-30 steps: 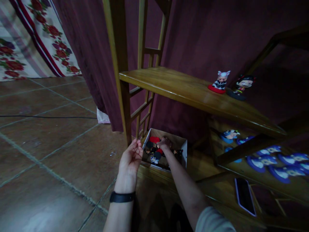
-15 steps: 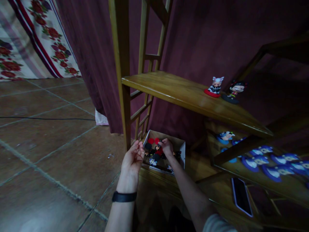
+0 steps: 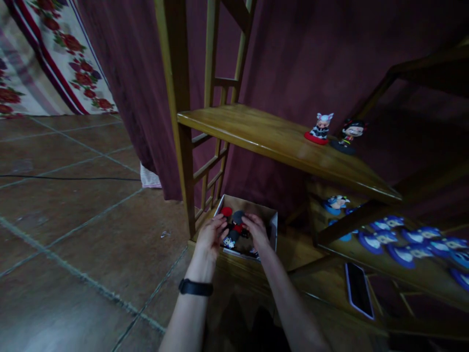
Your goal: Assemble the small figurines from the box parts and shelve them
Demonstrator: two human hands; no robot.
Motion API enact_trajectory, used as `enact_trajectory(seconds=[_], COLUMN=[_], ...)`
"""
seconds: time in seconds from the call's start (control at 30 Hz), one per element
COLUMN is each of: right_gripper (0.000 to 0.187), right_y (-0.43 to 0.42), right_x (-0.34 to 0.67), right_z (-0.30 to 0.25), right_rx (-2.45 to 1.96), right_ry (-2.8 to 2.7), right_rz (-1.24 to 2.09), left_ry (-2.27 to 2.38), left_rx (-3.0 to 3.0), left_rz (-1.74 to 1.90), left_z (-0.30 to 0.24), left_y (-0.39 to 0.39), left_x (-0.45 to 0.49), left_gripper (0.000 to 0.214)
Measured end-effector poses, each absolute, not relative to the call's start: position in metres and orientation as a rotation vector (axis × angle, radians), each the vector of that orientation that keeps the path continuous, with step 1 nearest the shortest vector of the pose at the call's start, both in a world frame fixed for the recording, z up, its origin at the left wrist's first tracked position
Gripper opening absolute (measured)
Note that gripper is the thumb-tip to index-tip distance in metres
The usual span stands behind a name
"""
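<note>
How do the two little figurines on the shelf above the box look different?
The white-haired figurine has a red base; the black-haired figurine has a dark base. The white-haired figurine has pale ear-like points, the black-haired figurine red bits on its head. Both are on the wooden shelf.

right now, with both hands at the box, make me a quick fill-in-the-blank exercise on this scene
1. At the cardboard box, the dark grey disc is touched by the ____ hand.
2. The black wristband is on the ____ wrist.
3. The white-eared figurine has a ____ base.
4. ____ figurines stand on the wooden shelf above the box.

Missing words: right; left; red; two
</note>
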State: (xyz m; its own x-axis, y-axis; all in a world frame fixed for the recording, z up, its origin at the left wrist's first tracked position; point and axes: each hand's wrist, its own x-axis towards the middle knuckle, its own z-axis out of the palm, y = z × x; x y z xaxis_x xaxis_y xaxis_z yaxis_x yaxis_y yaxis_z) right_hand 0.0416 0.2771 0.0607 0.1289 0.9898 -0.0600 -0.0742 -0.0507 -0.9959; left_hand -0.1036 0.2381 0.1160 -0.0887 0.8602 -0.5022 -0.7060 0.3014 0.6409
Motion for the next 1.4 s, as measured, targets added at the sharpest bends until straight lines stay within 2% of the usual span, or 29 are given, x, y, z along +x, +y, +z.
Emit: enact_trajectory(seconds=[0.13,0.27,0.4,0.57,0.77,0.9,1.1,1.4], right_gripper=[0.026,0.029,0.026,0.018,0.024,0.026,0.022,0.024], right_y=[0.248,0.240,0.247,0.253,0.250,0.249,0.248,0.247], right_x=[0.031,0.045,0.071,0.062,0.034,0.029,0.033,0.091], right_z=[0.082,0.079,0.049,0.021,0.025,0.030,0.025,0.034], right_rx=[-1.163,-1.124,-1.410,-1.558,-1.722,-1.822,-1.799,-1.718], right_ry=[-1.063,-1.098,-1.227,-1.654,-2.046,-2.156,-2.005,-1.412], right_rz=[1.286,1.235,0.987,0.911,0.701,0.677,0.680,0.729], left_ry=[1.009,0.915,0.897,0.935,0.963,0.984,1.027,1.160], left_rx=[0.327,0.341,0.259,0.193,0.212,0.212,0.241,0.328], left_rz=[1.214,1.273,1.379,1.424,1.402,1.427,1.425,1.420], left_z=[0.113,0.112,0.111,0.109,0.111,0.110,0.107,0.101], left_y=[0.238,0.239,0.244,0.247,0.246,0.246,0.247,0.251], left_x=[-0.089,-0.089,-0.103,-0.111,-0.108,-0.112,-0.118,-0.116], left_gripper=[0.022,0.018,0.021,0.026,0.024,0.023,0.023,0.024])
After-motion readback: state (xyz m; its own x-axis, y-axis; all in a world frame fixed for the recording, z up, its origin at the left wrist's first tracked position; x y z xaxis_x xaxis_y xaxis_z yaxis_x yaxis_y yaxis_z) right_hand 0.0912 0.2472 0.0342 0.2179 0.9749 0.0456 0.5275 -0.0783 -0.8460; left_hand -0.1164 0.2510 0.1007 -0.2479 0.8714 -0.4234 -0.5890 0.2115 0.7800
